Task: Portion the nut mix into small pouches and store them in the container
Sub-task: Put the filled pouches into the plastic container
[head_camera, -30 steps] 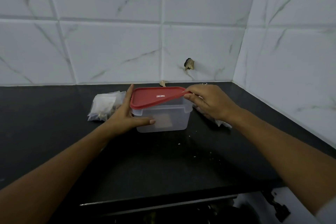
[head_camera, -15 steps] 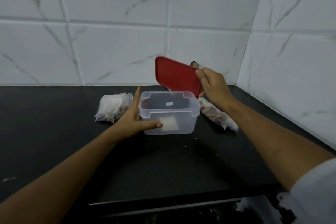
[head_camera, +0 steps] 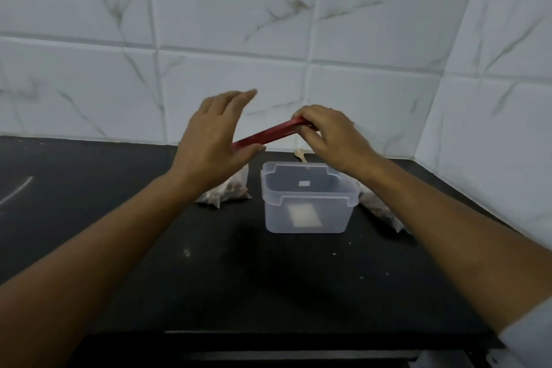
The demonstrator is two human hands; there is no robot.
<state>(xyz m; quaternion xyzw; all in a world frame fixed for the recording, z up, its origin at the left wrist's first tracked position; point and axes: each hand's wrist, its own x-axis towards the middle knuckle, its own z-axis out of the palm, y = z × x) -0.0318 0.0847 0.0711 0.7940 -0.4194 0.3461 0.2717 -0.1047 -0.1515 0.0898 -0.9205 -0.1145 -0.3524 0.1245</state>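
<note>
Red lid [head_camera: 268,134] now clear, right hand [head_camera: 331,137] gripping it; left hand [head_camera: 215,134] quits container [head_camera: 307,219], fingers straight, at lid's end. Container open for 9-o'clock pouches [head_camera: 227,193].

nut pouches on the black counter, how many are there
2: one clear plastic nut pouch left of the open translucent plastic container, partly behind the left wrist; a second pouch right of it, behind the right forearm. More may be hidden under the arms.
</note>
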